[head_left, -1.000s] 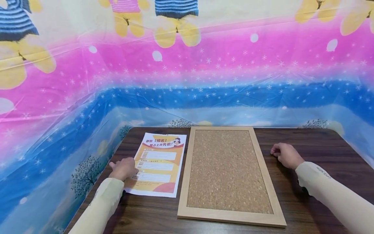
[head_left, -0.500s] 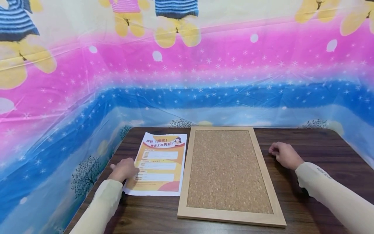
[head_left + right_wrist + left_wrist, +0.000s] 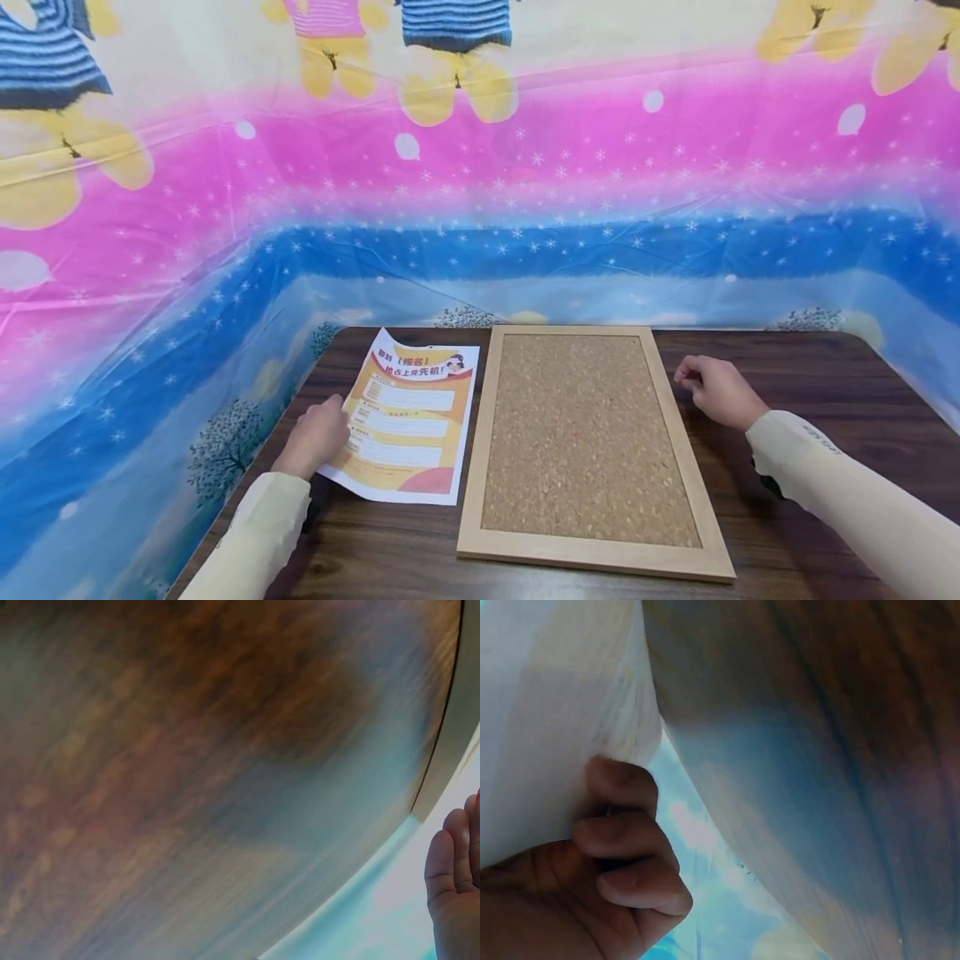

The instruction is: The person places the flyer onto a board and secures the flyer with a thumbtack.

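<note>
Now the poster [image 3: 408, 421], lower left, curls higher, its edge pinched by the left hand [image 3: 315, 433]; the empty, loosely curled right hand [image 3: 718, 390] is nearer the corkboard [image 3: 581, 437].

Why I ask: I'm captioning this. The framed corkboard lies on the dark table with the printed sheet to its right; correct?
Not quite: the head view shows the printed sheet to the left of the framed corkboard, which does lie on the dark table.
</note>
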The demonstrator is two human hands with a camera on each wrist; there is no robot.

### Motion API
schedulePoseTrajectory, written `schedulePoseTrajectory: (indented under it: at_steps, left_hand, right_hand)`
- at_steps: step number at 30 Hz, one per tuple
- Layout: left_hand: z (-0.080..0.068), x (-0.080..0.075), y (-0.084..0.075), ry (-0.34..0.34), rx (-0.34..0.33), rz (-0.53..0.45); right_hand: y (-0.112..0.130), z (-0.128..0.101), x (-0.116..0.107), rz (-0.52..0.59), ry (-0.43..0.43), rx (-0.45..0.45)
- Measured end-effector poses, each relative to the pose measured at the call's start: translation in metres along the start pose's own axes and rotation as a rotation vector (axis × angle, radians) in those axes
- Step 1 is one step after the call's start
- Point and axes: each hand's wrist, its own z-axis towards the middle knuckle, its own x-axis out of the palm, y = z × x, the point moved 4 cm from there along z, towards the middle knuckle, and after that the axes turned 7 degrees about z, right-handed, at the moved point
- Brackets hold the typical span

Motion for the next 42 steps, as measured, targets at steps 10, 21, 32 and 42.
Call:
schedulePoseTrajectory:
  at_steps: [10,21,32,42]
  left_hand:
    - [-0.008,-0.011,0.0,-0.088,-0.015,-0.013]
    - [-0.012,-0.031,-0.001,-0.133,-0.021,-0.157]
    - [-0.014,-0.036,-0.029,-0.191,0.016,-0.159]
    - [-0.009,-0.026,-0.073,-0.154,0.067,-0.197]
  right_hand:
    - [0.002,0.003,-0.006,0.021,-0.004,0.032]
    - [0.011,0.002,-0.01,0.037,-0.012,0.055]
    - [0.013,0.004,-0.012,0.036,-0.035,0.043]
    - [0.015,0.004,-0.012,0.053,-0.029,0.055]
